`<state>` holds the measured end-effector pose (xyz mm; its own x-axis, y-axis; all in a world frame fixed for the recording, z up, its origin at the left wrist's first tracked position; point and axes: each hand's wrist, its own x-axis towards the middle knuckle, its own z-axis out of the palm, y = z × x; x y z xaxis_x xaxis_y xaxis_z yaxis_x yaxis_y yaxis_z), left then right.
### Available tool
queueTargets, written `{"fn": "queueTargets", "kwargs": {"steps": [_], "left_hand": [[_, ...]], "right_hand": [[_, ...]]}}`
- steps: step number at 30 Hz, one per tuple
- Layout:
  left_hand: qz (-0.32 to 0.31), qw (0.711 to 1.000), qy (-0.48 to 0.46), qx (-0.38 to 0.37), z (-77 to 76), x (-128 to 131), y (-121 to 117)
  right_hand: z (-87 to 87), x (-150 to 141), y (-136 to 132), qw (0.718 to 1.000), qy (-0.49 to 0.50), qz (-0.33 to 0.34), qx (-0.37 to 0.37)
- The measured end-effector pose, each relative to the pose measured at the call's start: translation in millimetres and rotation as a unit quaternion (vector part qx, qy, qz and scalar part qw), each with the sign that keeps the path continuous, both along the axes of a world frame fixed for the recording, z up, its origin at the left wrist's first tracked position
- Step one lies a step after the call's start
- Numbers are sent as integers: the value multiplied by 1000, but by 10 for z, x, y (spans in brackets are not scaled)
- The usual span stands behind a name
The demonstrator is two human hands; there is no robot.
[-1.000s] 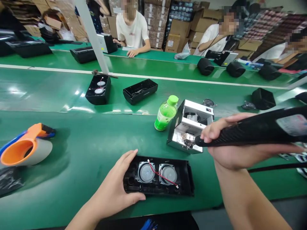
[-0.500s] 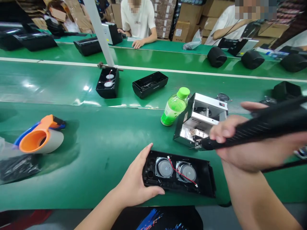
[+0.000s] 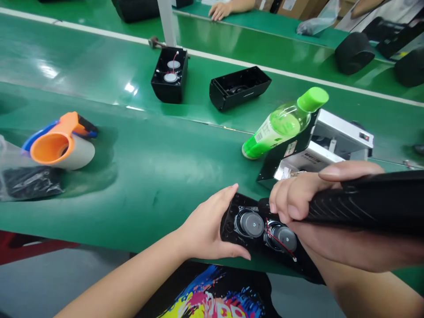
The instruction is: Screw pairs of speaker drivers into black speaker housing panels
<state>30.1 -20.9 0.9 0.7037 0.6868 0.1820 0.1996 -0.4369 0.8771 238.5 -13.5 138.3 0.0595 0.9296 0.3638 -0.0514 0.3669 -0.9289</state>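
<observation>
My left hand grips the near end of a black plastic speaker housing, which lies tilted on the green belt. Two round speaker drivers sit inside it, joined by red and black wires. My right hand is closed around a black electric screwdriver just above the housing. The hand covers the far part of the housing, and the screwdriver's tip is hidden.
Beyond my right hand stand a silver screw feeder and a green-capped bottle. An orange tape dispenser and a bagged black item lie left. Two black housings rest on the far belt, near a co-worker's hand.
My view has tilted down and shifted. The housing has turned at an angle under my left hand. My right hand has carried the screwdriver from the silver feeder to above the housing.
</observation>
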Motion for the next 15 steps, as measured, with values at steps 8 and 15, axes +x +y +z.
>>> {"fn": "queueTargets", "kwargs": {"steps": [8, 15], "left_hand": [[3, 998, -52, 30, -87, 35, 24], [-1, 999, -48, 24, -92, 35, 21]], "right_hand": [[-218, -5, -115, 999, 45, -3, -25], [-239, -23, -37, 998, 53, -7, 15]]}}
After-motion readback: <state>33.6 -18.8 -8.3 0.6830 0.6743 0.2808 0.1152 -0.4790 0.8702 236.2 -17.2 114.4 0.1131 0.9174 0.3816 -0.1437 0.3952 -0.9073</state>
